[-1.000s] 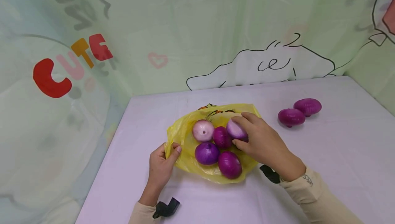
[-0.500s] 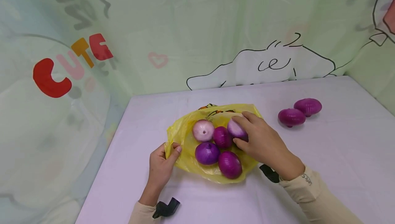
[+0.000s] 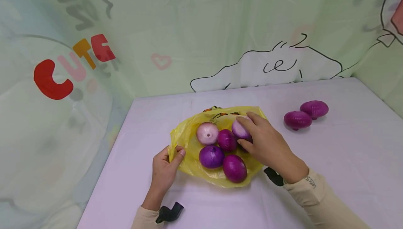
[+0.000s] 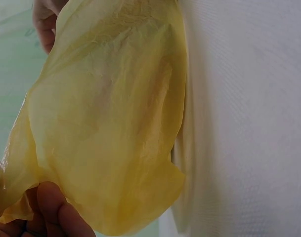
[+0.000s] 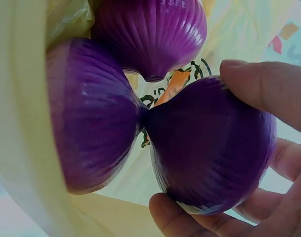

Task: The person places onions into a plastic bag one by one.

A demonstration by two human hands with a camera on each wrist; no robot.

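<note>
A yellow plastic bag (image 3: pixel 190 162) lies on the table with its mouth spread, holding several purple onions. My left hand (image 3: pixel 165 166) pinches the bag's left edge between thumb and fingers; the left wrist view shows those fingers (image 4: pixel 52 202) on the thin plastic. At the bag's right side my right hand (image 3: pixel 267 143) grips a pale purple onion (image 3: pixel 240 129). In the right wrist view, thumb and fingers curl round this onion (image 5: pixel 209 148), its narrow tip close to another onion (image 5: pixel 98 118). A pinkish onion (image 3: pixel 207 133) and a dark purple one (image 3: pixel 211 157) sit left in the bag.
Two more purple onions, a nearer one (image 3: pixel 297 120) and a farther one (image 3: pixel 314 109), lie together on the table at the right. A printed curtain (image 3: pixel 220 29) stands behind the table (image 3: pixel 346 159).
My right hand has risen very slightly with the pale onion in its grip. The left hand, the bag and the other onions stay in place.
</note>
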